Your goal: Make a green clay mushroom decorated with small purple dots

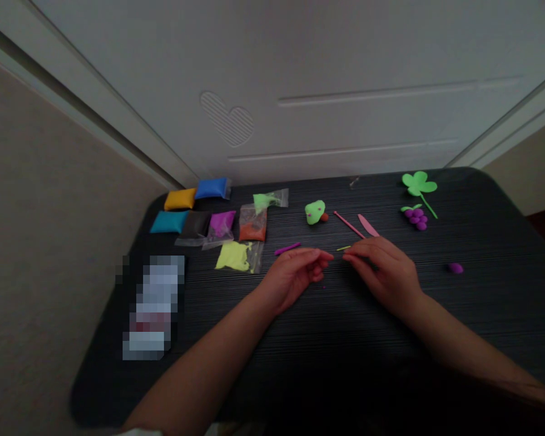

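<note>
My left hand (297, 272) is over the middle of the table, fingers curled and thumb against the forefinger; anything between them is too small to make out. Facing it, my right hand (386, 272) has thumb and forefinger pinched together. A thin yellow-green strip (342, 248) shows at the right fingertips; whether they hold it or it lies behind them I cannot tell. A purple clay roll (287, 248) lies just beyond my left hand. Past my right hand are a pink rod-shaped tool (349, 224) and a pink clay knife (367, 225). A green clay tree (315, 212) with pink dots and a brown trunk lies farther back.
Several clay packets, including a yellow bag (234, 256) and a blue one (211, 188), lie at the back left. A blurred-out phone-like object (157, 306) is at left. On the right are a green clay clover (418, 183), purple grapes (416, 218) and a purple lump (455, 267).
</note>
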A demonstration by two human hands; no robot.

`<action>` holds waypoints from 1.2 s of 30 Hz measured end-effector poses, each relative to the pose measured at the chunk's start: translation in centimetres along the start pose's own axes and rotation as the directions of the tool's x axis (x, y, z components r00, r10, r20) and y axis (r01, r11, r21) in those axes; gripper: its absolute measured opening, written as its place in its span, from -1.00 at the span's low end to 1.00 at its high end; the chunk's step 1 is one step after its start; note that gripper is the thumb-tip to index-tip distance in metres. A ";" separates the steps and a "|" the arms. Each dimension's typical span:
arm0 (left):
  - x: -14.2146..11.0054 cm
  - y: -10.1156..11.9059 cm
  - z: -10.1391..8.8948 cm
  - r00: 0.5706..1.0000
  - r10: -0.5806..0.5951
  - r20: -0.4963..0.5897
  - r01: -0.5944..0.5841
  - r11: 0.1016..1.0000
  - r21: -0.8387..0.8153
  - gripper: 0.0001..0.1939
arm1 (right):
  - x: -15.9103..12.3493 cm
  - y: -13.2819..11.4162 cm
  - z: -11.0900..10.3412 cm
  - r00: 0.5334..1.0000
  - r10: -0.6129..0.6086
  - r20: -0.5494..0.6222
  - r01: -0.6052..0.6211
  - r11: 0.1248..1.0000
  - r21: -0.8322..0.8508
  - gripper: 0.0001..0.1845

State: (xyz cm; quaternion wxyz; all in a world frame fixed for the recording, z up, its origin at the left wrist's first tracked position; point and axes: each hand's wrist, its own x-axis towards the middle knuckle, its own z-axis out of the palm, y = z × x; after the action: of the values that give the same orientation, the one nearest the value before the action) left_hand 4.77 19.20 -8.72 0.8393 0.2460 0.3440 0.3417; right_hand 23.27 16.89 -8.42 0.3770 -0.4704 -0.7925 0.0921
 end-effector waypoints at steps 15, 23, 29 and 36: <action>0.1 0.0 -0.2 1.000 -0.004 0.024 0.005 1.000 -0.016 -0.82 | 0.1 0.0 -0.1 0.999 0.020 0.037 -0.019 1.000 -0.009 -0.91; 0.1 0.0 -0.1 1.000 0.001 0.029 0.000 1.000 -0.020 -0.82 | -0.2 0.0 -0.2 0.999 0.000 0.041 0.000 1.000 -0.008 -0.89; 0.1 -0.1 -0.1 0.999 0.004 0.040 -0.002 0.999 -0.035 -0.81 | -0.3 0.3 0.1 0.999 0.017 0.034 -0.016 1.000 -0.015 -0.89; 0.1 0.0 -0.1 1.000 -0.001 0.031 0.002 1.000 -0.019 -0.81 | -0.2 0.3 -0.1 0.999 0.008 0.042 -0.006 0.999 -0.041 -0.90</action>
State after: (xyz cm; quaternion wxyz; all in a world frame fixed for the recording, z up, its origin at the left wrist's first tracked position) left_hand 4.70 19.26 -8.86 0.8471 0.2428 0.3279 0.3404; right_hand 23.62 16.83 -8.60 0.3504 -0.4787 -0.8003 0.0870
